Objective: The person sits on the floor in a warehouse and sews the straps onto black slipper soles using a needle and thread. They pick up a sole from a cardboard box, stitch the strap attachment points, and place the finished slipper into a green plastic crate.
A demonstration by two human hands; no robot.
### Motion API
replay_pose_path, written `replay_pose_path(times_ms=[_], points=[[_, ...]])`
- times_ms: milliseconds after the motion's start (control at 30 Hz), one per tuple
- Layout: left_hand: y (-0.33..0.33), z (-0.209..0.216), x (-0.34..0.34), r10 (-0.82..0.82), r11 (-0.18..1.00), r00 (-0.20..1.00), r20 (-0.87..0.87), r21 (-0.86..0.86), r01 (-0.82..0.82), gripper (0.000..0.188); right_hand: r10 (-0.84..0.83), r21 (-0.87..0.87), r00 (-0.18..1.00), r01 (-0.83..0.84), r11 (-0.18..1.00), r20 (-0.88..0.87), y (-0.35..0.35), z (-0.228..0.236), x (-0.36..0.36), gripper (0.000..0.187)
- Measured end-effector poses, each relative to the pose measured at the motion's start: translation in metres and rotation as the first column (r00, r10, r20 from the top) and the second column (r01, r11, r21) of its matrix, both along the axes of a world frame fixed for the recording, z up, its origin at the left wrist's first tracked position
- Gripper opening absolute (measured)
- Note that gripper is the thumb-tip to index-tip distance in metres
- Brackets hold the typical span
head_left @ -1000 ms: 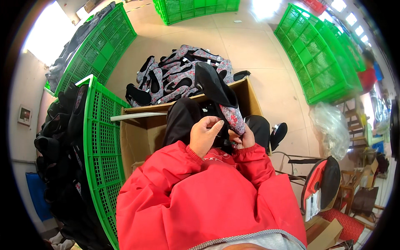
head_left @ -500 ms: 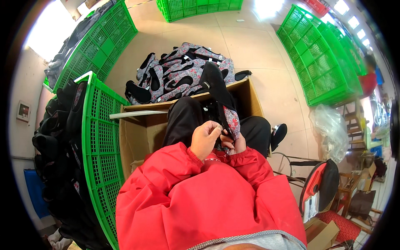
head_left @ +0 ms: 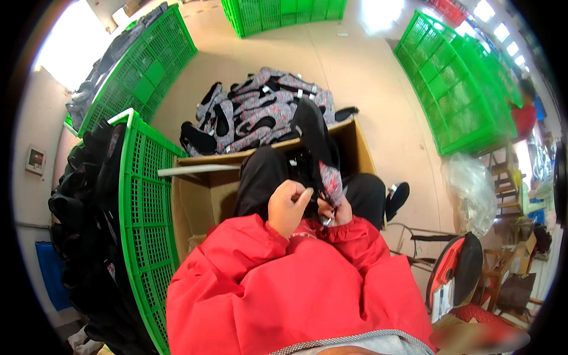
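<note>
I sit in a red jacket with a black and patterned fabric piece point(head_left: 319, 157) draped over my lap. My left hand point(head_left: 287, 205) is curled around its near end, fingers closed on the black part. Right beside it, my right hand point(head_left: 336, 211) pinches the patterned grey-and-pink edge and something small and metallic that I cannot make out. The piece trails up and away from my hands toward the open cardboard box point(head_left: 195, 201).
A heap of similar patterned pieces point(head_left: 260, 112) lies on the floor beyond the box. A green crate point(head_left: 142, 195) full of black fabric stands at my left. More green crates point(head_left: 461, 89) stand at the back and right. A red-and-black chair point(head_left: 455, 275) is at right.
My hands have drawn slightly closer to my body, working along the piece's edge. The fabric hangs a little differently; nothing else moved.
</note>
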State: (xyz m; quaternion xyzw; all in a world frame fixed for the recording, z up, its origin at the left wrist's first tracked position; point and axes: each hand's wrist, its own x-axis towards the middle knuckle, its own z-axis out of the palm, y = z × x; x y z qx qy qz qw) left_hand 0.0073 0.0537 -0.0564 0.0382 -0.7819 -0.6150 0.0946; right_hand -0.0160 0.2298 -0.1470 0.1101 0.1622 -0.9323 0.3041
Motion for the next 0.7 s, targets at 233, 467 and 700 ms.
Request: replay_pose_path(times_ms=[233,467,700], points=[[0.0,0.044,-0.009,-0.027,0.956,0.861,-0.508,-0.263,-0.125,0.035,-0.319,0.517,0.881,0.465,0.719,-0.349,0.022,0.055,-0.012,0.039],[0.03,0.01,-0.052,-0.465,0.64,0.885,0.018,0.698,0.321,0.038,0.081,0.652,0.67,0.677,0.342,-0.738,0.064,0.091,-0.029,0.034],[0.047,-0.002,-0.046,-0.508,0.499,0.818,0.269,0.866,0.025,0.022,0.148,0.645,0.628,0.739,0.194,-0.764,0.061,0.1,-0.014,0.028]])
